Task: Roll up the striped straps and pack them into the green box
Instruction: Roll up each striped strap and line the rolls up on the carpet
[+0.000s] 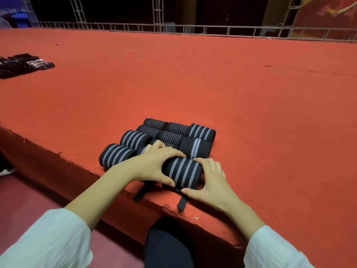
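Gripping one rolled strap (pixel 182 174) at the surface (pixel 251 113) edge, both forearms reach forward. The left hand (pixel 154 163) and right hand (pixel 212 180) curl around its ends, thumbs underneath.

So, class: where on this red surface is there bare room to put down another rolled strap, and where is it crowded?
Free: right of the rolls, and the stretch between them and the strap pile. Crowded: the near edge, where both hands hold a roll.

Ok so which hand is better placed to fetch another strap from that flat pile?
Probably the left hand. The unrolled pile lies far off to the left, while the right hand sits on the roll's other side. Both hands currently grip the roll.
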A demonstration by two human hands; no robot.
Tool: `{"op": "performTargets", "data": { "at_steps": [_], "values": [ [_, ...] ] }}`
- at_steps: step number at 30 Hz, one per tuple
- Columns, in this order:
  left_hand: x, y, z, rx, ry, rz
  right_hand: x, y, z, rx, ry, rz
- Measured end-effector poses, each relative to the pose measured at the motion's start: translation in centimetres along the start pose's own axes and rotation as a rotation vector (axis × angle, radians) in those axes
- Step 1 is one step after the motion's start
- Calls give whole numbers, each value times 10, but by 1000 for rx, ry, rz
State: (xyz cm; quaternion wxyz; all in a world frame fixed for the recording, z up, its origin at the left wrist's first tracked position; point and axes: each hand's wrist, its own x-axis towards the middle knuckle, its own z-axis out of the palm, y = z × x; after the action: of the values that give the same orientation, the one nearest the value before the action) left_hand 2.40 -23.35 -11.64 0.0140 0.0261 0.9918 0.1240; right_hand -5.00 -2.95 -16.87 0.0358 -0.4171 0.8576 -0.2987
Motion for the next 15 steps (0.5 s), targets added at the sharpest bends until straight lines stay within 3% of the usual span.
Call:
{"op": "performTargets", "data": {
  "at_steps": [5,11,15],
  "values": [
    [-2,-2,-3,257,-2,66,6,-2,3,-103,57,-50],
    [-1,-1,-4,257,-27,68,6,-7,-5,-141,-21,-60],
    [0,1,-6,286,-51,64,16,-3,-33,8,-14,-67]
  ]
}}
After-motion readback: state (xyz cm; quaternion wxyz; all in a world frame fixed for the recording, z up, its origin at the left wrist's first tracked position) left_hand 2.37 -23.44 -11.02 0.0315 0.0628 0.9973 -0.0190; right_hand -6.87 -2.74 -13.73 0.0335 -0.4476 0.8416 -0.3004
